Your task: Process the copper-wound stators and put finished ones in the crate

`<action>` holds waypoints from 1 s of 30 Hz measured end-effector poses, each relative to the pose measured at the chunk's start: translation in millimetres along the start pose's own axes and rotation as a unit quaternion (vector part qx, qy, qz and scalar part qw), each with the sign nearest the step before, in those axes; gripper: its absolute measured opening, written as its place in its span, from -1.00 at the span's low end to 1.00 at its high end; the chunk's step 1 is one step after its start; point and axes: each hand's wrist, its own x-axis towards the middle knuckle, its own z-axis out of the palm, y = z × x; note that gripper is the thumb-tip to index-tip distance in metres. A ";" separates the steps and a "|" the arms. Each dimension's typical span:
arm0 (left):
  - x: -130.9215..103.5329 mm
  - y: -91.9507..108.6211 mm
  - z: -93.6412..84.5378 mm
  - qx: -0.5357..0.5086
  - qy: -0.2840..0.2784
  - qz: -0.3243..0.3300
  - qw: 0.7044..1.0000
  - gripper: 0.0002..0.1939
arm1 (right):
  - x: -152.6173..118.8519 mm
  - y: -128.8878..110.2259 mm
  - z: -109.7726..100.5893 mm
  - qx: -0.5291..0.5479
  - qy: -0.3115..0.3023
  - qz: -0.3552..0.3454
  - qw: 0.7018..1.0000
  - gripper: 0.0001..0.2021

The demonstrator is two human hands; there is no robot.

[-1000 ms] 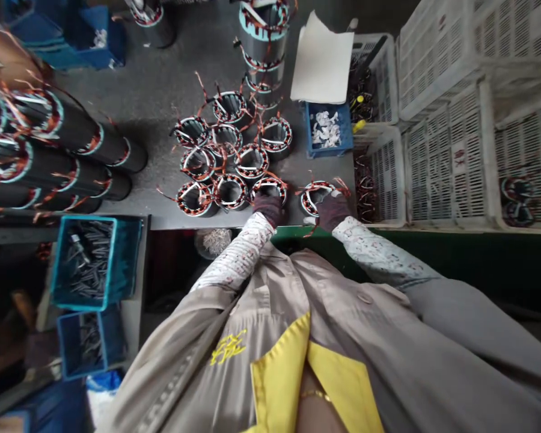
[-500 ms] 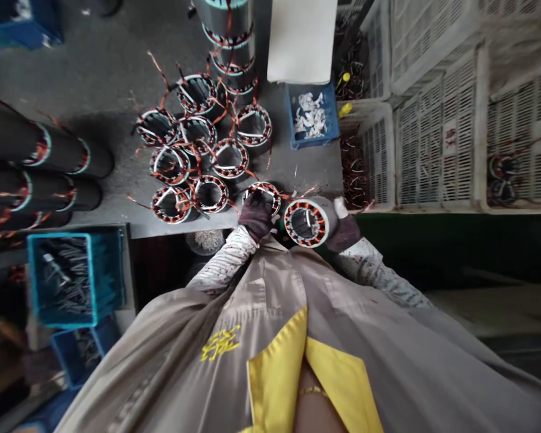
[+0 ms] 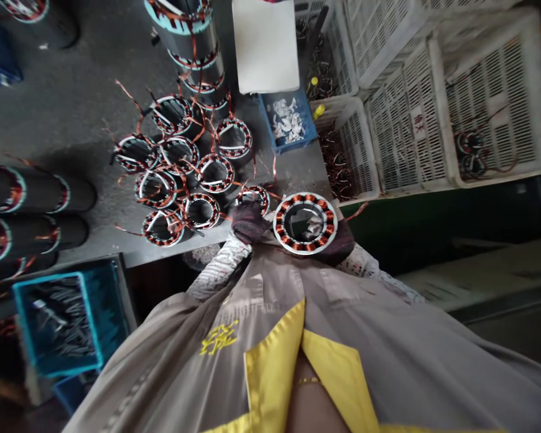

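Dim, flat overhead light w/ soft shadows; edges warped by wide lens, motion blur throughout, corners darkest.

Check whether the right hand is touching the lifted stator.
Touching: the head view shows the gloved right hand wrapped under the tilted stator, holding it off the bench.

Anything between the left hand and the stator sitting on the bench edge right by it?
Nothing visible. The gloved left hand rests on the near side of that stator. The right hand holds another stator lifted beside it, not between them.
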 end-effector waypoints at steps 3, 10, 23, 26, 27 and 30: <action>18.7 19.8 8.1 -0.013 -0.021 -0.002 1.000 -0.67 | -11.1 -7.1 7.0 0.045 0.056 0.045 0.996 -0.37; 64.6 33.2 2.8 -0.034 0.039 -0.063 0.997 -0.58 | -28.6 -1.0 -18.9 -0.015 -0.056 -0.007 0.998 -0.37; -47.9 95.5 -59.9 -0.090 0.038 0.121 0.988 -0.36 | -40.6 10.4 -38.0 -0.062 -0.119 -0.154 0.979 -0.19; -44.2 103.3 -57.7 -0.014 0.034 0.117 0.993 -0.37 | -41.5 13.3 -47.4 -0.061 -0.111 -0.129 0.984 -0.21; -44.3 103.6 -58.8 -0.006 0.031 0.122 0.992 -0.36 | -42.6 13.0 -48.2 -0.060 -0.114 -0.119 0.984 -0.22; -47.3 100.6 -64.9 -0.026 0.023 0.140 0.990 -0.31 | -47.8 9.0 -42.5 -0.034 -0.098 -0.103 0.989 -0.24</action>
